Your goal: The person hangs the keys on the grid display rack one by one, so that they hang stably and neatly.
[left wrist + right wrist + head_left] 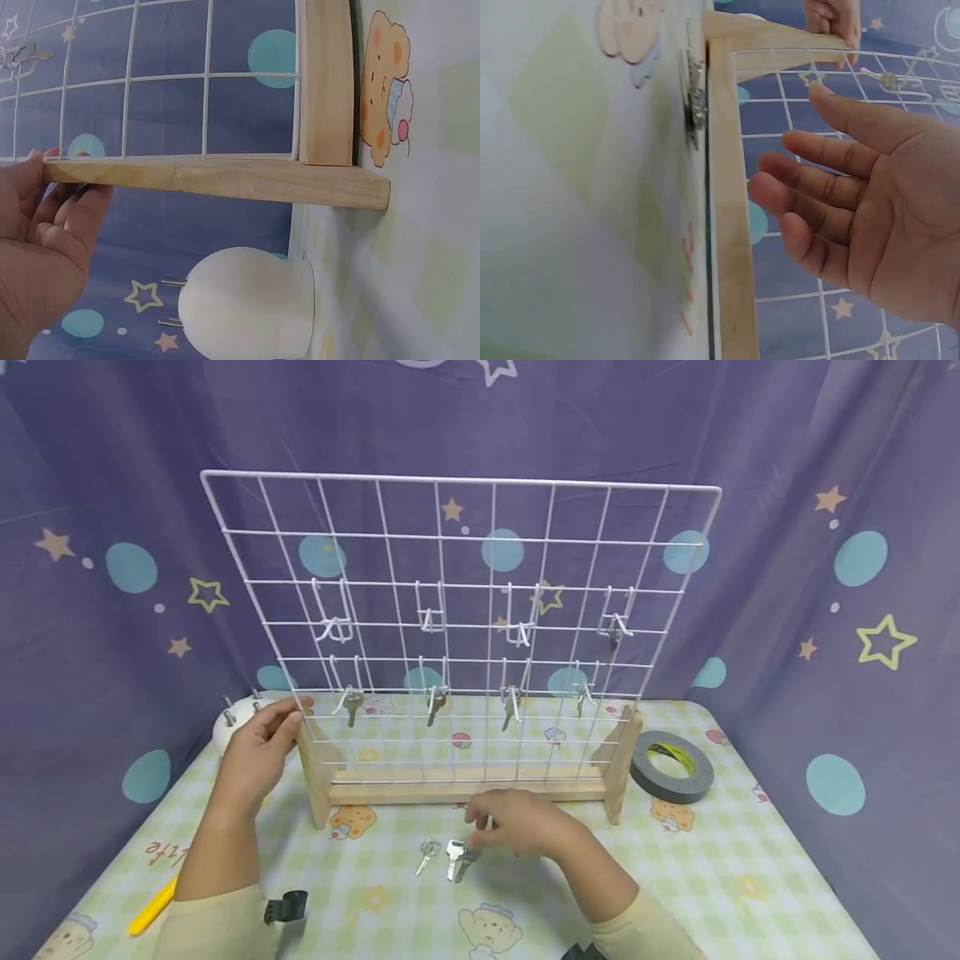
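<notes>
Right fingers [817,180] near flat metal keys [454,850], left fingers [87,214] gripping wooden upright [247,182]

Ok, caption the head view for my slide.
Left hand holds the wooden stand of a wire grid; right hand hovers near loose keys.

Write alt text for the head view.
A person's right hand hovers near loose keys on a table; the left hand holds the wooden stand of a white wire grid, where other keys hang from hooks.
</notes>
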`<move>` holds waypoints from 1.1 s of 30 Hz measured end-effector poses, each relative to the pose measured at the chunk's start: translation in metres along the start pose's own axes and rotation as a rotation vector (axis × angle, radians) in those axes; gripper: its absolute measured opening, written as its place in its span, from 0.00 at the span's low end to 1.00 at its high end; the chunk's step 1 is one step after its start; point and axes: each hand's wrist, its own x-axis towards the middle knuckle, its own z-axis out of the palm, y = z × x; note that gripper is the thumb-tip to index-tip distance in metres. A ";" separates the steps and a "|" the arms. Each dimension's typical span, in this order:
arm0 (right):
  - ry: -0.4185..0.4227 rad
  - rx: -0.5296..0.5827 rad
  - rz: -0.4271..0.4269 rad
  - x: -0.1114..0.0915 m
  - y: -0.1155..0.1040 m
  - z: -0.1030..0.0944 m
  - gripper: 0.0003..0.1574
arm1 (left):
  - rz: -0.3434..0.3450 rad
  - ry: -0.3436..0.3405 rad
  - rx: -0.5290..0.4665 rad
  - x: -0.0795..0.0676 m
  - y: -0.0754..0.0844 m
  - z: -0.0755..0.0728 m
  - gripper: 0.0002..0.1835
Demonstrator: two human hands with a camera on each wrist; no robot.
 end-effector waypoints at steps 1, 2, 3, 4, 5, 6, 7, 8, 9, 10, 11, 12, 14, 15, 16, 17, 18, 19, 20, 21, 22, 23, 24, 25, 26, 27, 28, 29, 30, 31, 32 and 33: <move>-0.005 -0.010 0.000 0.001 0.000 0.002 0.22 | 0.005 0.002 0.002 0.000 0.000 0.000 0.27; -0.011 -0.013 0.006 0.001 0.000 0.003 0.22 | 0.010 0.006 0.007 0.000 0.000 0.000 0.27; -0.013 -0.022 0.011 0.002 0.001 0.005 0.22 | 0.014 0.008 0.012 0.000 0.000 0.000 0.27; -0.015 -0.027 0.015 0.003 0.001 0.006 0.22 | 0.019 0.009 0.012 0.000 0.000 0.000 0.27; -0.015 -0.034 0.019 0.003 0.001 0.007 0.23 | 0.024 0.008 0.009 0.000 -0.001 0.000 0.27; -0.014 -0.040 0.019 0.004 0.001 0.009 0.23 | 0.028 0.008 0.005 0.000 -0.001 0.000 0.26; -0.013 -0.047 0.021 0.004 0.001 0.010 0.23 | 0.031 0.009 -0.001 -0.001 -0.001 0.000 0.26; -0.012 -0.054 0.022 0.005 0.001 0.011 0.23 | 0.033 0.011 -0.006 -0.001 -0.001 -0.001 0.26; -0.011 -0.062 0.021 0.006 0.001 0.012 0.23 | 0.035 0.013 -0.010 -0.001 0.000 -0.001 0.26; -0.012 -0.069 0.020 0.006 0.001 0.013 0.23 | 0.039 0.016 -0.015 -0.002 0.000 -0.001 0.26; -0.012 -0.076 0.020 0.007 0.001 0.014 0.23 | 0.040 0.018 -0.017 -0.002 0.000 -0.002 0.26; -0.014 -0.079 0.021 0.008 0.001 0.015 0.23 | 0.043 0.019 -0.016 -0.002 0.000 -0.002 0.26; -0.023 -0.079 0.027 0.009 0.001 0.017 0.23 | 0.041 0.021 -0.007 -0.002 0.000 -0.002 0.26; -0.029 -0.084 0.031 0.009 0.001 0.018 0.23 | 0.041 0.020 -0.008 -0.002 0.000 -0.002 0.26; -0.037 -0.091 0.035 0.010 0.001 0.019 0.23 | 0.040 0.019 -0.010 -0.002 -0.001 -0.002 0.26; -0.046 -0.094 0.039 0.010 0.002 0.020 0.24 | 0.036 0.017 -0.010 -0.002 -0.001 -0.002 0.26; -0.058 -0.094 0.042 0.010 0.002 0.020 0.25 | 0.034 0.016 -0.012 -0.002 -0.002 -0.002 0.27; -0.072 -0.095 0.046 0.010 0.003 0.021 0.26 | 0.030 0.016 -0.018 -0.002 -0.002 -0.002 0.27; -0.086 -0.092 0.047 0.010 0.003 0.021 0.27 | 0.027 0.014 -0.020 -0.002 -0.003 -0.002 0.27; -0.100 -0.087 0.044 0.010 0.003 0.022 0.28 | 0.026 0.013 -0.024 -0.002 -0.003 -0.002 0.27; -0.116 -0.080 0.040 0.010 0.004 0.022 0.28 | 0.023 0.012 -0.022 -0.002 -0.004 -0.002 0.28; -0.131 -0.076 0.037 0.010 0.004 0.023 0.29 | 0.019 0.011 -0.021 -0.002 -0.004 -0.003 0.28; -0.143 -0.073 0.033 0.010 0.005 0.023 0.29 | 0.017 0.011 -0.018 -0.002 -0.004 -0.003 0.28; -0.150 -0.075 0.031 0.009 0.005 0.024 0.28 | 0.016 0.010 -0.016 -0.002 -0.004 -0.003 0.28; -0.157 -0.074 0.029 0.009 0.006 0.025 0.27 | 0.014 0.009 -0.010 -0.001 -0.005 -0.003 0.28; -0.161 -0.075 0.032 0.009 0.006 0.025 0.25 | 0.013 0.010 -0.007 -0.001 -0.004 -0.003 0.28; -0.163 -0.076 0.035 0.009 0.006 0.026 0.23 | 0.011 0.012 -0.001 -0.001 -0.004 -0.003 0.28; -0.163 -0.075 0.040 0.009 0.007 0.027 0.22 | 0.011 0.015 0.004 -0.001 -0.004 -0.003 0.27; -0.160 -0.070 0.044 0.009 0.007 0.027 0.20 | 0.011 0.016 0.008 0.000 -0.004 -0.002 0.27; -0.159 -0.069 0.046 0.009 0.007 0.028 0.19 | 0.016 0.015 0.005 0.000 -0.003 -0.001 0.27; -0.158 -0.067 0.051 0.009 0.007 0.028 0.18 | 0.019 0.015 0.009 0.000 -0.003 -0.001 0.27; -0.155 -0.072 0.055 0.009 0.006 0.029 0.17 | 0.020 0.013 0.007 0.001 -0.002 0.000 0.27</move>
